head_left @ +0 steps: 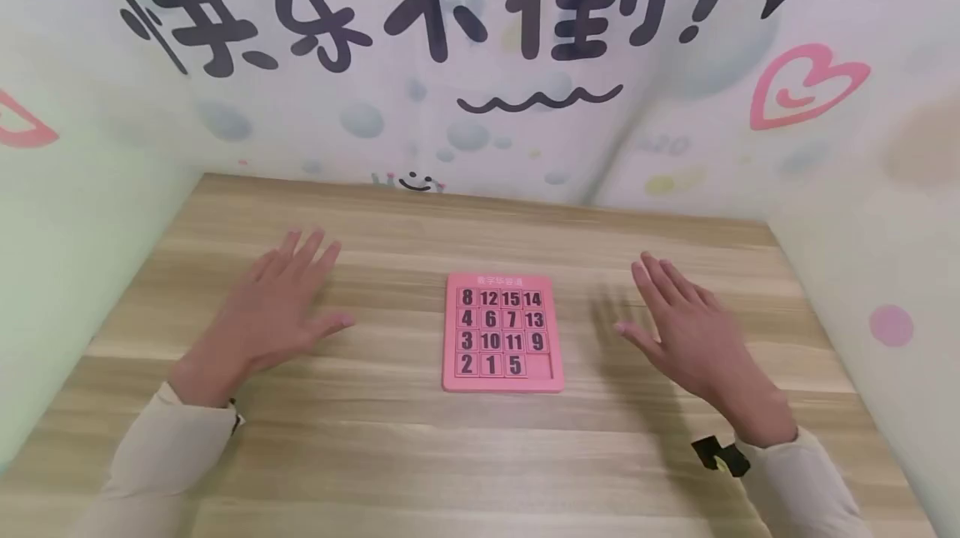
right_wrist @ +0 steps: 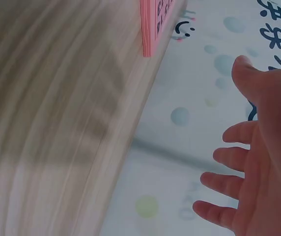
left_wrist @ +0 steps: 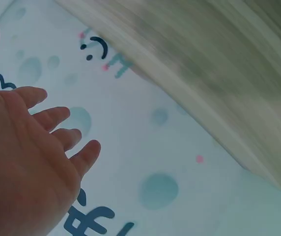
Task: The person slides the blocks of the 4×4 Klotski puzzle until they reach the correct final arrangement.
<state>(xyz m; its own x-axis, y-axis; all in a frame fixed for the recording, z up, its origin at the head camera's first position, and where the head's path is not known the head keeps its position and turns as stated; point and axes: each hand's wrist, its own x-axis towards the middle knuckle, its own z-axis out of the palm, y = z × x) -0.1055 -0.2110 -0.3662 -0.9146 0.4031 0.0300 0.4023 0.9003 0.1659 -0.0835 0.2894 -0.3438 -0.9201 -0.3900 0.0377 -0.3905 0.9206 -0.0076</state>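
Observation:
A pink number sliding puzzle [head_left: 501, 331] lies flat on the wooden table, its numbered tiles facing up and the lower right square vacant. To its left, my left hand [head_left: 273, 305] hovers with fingers extended and thumb out toward the puzzle. On the other side my right hand [head_left: 690, 334] is held likewise, straight-fingered, its shadow falling on the wood. Neither hand touches the puzzle. In the left wrist view the left palm [left_wrist: 27, 157] holds nothing. The right wrist view shows the right fingers [right_wrist: 224, 184] spread apart, with the puzzle's edge [right_wrist: 147, 29] at the top.
The wooden table [head_left: 360, 455] meets a white back wall [head_left: 300, 130] printed with black characters, bubbles and a heart. Side walls [head_left: 67, 213] rise at left and right. A black strap [head_left: 720, 456] sits at the right cuff.

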